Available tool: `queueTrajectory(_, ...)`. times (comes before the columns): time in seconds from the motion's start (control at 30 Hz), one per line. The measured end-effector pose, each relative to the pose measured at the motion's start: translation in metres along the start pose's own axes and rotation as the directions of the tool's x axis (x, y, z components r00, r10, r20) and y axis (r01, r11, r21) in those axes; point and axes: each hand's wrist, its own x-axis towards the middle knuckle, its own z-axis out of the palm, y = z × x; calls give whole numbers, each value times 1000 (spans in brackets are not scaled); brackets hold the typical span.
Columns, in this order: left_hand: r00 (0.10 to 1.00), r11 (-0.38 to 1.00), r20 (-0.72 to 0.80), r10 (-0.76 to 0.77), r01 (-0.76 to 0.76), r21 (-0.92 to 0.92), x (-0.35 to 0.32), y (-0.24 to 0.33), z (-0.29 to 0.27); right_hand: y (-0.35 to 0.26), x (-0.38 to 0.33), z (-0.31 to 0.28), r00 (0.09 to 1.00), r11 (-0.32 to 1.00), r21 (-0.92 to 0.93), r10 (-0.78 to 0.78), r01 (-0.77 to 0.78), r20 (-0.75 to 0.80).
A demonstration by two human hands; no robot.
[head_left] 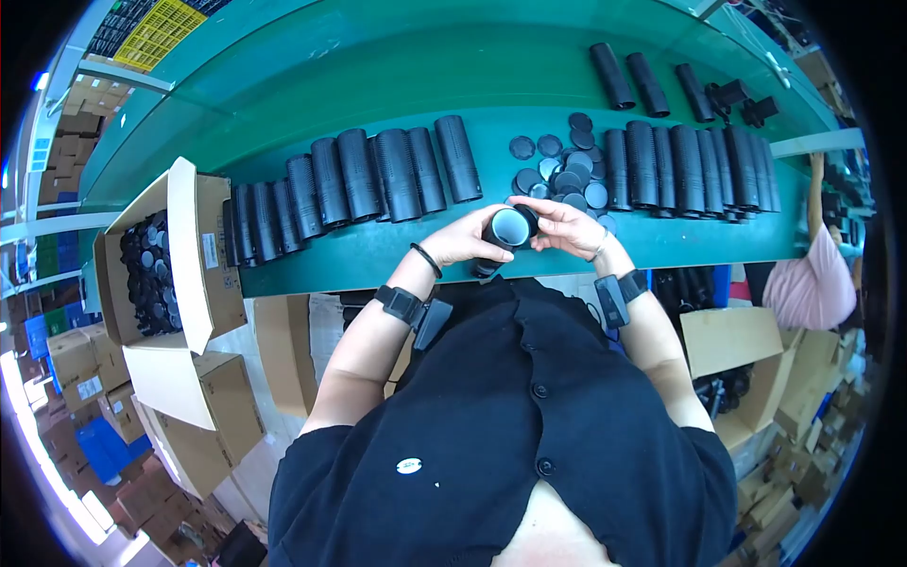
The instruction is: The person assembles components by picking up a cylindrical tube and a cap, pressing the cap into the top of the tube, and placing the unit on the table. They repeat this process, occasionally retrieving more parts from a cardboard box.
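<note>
At the near edge of the green table, my left hand (460, 237) is wrapped round a black ribbed tube (511, 228). The tube's pale open end faces up. My right hand (565, 230) pinches a black round cap (529, 217) against the right side of that rim; fingers partly cover it. Just beyond my hands lies a loose pile of black discs (573, 176), some showing a shiny grey face. A row of black tubes (356, 178) lies to the left of the pile, and another row of tubes (694, 170) to its right.
A carton (203, 250) filled with small dark discs stands at the left table end. Several tubes (612, 77) and black fittings (728, 95) lie at the back right. Another open carton (756, 378) is below right. Past the table's right end, a person in pink (811, 283) is present.
</note>
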Motion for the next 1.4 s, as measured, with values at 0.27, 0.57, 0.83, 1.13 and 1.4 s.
queueTrajectory(0.27, 939, 844, -142, 314, -208, 495, 9, -10, 8, -7, -3, -3, 962, 957, -175, -252, 233, -101)
queueTrajectory(0.57, 913, 807, -231, 336, -152, 571, 14, -17, 11, -25, -4, 52, 849, 87, -977, -514, 194, 122)
queueTrajectory(0.83, 919, 793, -235, 317, -121, 597, 15, -22, 12, -19, 0, 51, 880, 34, -992, -465, 124, 94)
queueTrajectory(1.13, 936, 795, -176, 306, -149, 587, 11, -18, 11, -13, 1, 52, 886, -6, -997, -457, 81, 75)
queueTrajectory(1.4, 930, 799, -207, 305, -132, 586, 10, -18, 10, -12, 8, 56, 880, -50, -995, -465, 85, 99)
